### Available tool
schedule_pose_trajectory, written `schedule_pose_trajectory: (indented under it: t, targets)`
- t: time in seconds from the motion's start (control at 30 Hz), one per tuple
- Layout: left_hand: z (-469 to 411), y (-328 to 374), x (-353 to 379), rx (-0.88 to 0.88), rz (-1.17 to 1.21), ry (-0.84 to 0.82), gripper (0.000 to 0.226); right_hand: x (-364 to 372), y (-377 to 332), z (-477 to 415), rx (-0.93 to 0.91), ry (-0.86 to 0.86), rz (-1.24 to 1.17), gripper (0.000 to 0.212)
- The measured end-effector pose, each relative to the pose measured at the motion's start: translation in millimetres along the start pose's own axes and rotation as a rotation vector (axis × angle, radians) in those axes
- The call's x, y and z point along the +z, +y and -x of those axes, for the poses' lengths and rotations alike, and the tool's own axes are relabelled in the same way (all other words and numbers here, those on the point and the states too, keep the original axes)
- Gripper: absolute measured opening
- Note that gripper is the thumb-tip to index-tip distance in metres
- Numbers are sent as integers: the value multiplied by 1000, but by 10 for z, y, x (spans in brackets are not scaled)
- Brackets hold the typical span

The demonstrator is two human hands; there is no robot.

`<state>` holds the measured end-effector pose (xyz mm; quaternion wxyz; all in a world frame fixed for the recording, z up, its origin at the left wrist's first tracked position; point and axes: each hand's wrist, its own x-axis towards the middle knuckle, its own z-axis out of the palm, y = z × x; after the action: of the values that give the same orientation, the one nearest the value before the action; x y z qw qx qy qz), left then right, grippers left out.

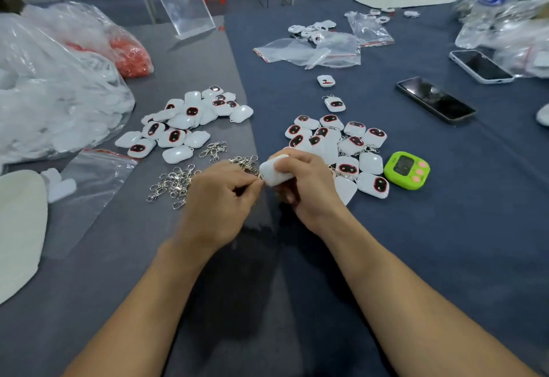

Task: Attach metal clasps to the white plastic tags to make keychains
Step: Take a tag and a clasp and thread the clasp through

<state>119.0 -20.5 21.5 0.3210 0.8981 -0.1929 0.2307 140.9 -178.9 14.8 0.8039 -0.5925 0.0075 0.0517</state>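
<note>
Now, my right hand (pixel 303 186) curled round white tag (pixel 273 173), face hidden; my left hand (pixel 219 198) pinching clasp (pixel 259 176) at tag's corner, clasp nearly lost behind fingertips; joint too small to judge.

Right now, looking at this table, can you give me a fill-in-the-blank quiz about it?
1. The white tag is gripped by the ____ hand.
2. Beside the left hand lies a heap of loose metal ____.
3. The timer with pink buttons is ____.
4. The phones lying past the timer number ____.
Missing words: right; clasps; green; two.
</note>
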Motion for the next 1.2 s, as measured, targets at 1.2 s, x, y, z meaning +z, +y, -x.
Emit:
schedule_pose_trajectory:
  t: [1.2]
  targets:
    - [-164, -329, 60, -380, 227, 119, 19, 424, 7, -533, 67, -6, 3, 23]
